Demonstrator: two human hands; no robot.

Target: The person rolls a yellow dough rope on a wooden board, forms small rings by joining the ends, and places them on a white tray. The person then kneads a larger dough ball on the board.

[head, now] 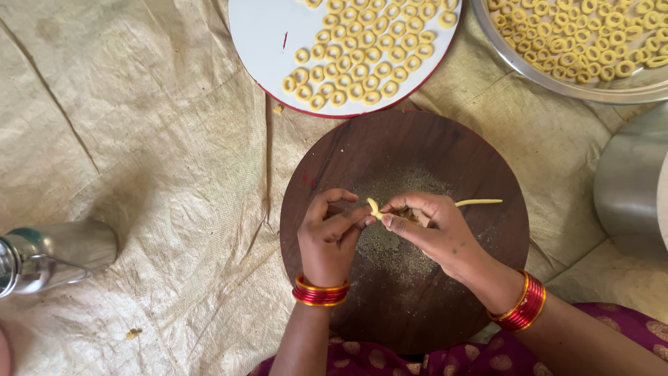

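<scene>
Left hand [332,233]: its grip was pinched on the near end of a thin dough strand [376,207], thumb and forefinger curled together.
Right hand [431,226]: its grip held the same strand, fingertips meeting those of the left hand; the rest of the strand ran out past the knuckles to the right.
Dough strand: held just above the round dark wooden board [362,153], over a dusting of flour or crumbs.
Risk: so thin a strand looked likely to snap or stretch uneven if the two hands pulled apart, and the loose tail could drag in the dusting.
Nearby: a white round tray [264,35] with rows of small dough rings [355,69], touching the board's far edge; a steel plate [529,69] with more rings, top right.
In the way: a steel pot [626,181] stood close on the right; a steel bottle [56,254] lay well apart on the left, on the tan sheet [139,139].
</scene>
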